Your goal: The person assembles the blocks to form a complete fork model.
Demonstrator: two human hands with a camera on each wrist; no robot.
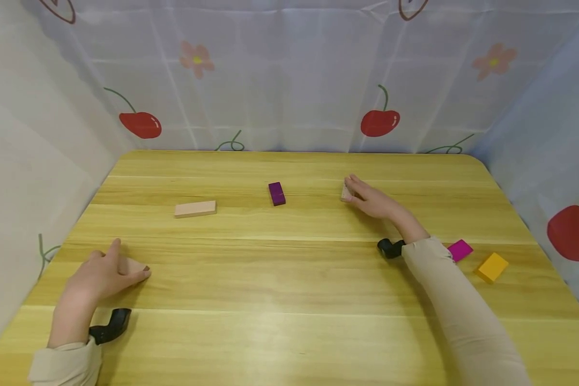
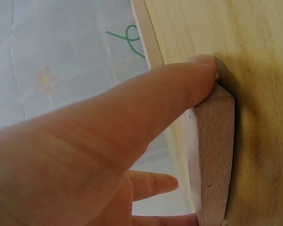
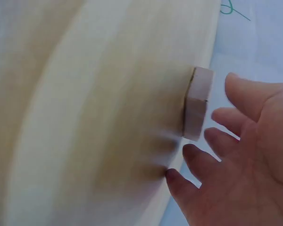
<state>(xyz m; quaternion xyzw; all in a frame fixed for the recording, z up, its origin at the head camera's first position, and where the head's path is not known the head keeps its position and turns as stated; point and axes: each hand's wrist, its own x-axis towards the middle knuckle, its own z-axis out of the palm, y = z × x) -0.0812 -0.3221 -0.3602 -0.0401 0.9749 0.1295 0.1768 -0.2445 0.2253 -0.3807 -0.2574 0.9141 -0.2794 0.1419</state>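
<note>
Right sleeve [image 1: 463,311], beige, nearest the camera, ran up from the bottom edge; left cuff [image 1: 65,364] sat in the lower left corner. Left hand [image 1: 94,273] pinched a wooden block [image 1: 131,266] end to end: thumb over one corner, a fingertip at the other end, per left wrist view. That block was at the left of the table [image 1: 280,289], partly hidden by the hand; couldn't tell if it was fully down. Right hand [image 1: 373,202] was out toward the back edge, fingers spread and slightly bent, next to a small pale block [image 1: 345,193]. Right wrist view showed a gap between thumb and that block.

Between the hands: long pale block [image 1: 195,209] lying flat, dark purple block [image 1: 277,194] to its right, well apart. Magenta block [image 1: 460,250] lay just past the right sleeve, partly covered by it; yellow block [image 1: 492,267] near that, further right. Black device [image 1: 111,326] at left wrist, similar black unit [image 1: 391,248] at right. Curtain [image 1: 280,80] with printed cherries and flowers hung behind.
</note>
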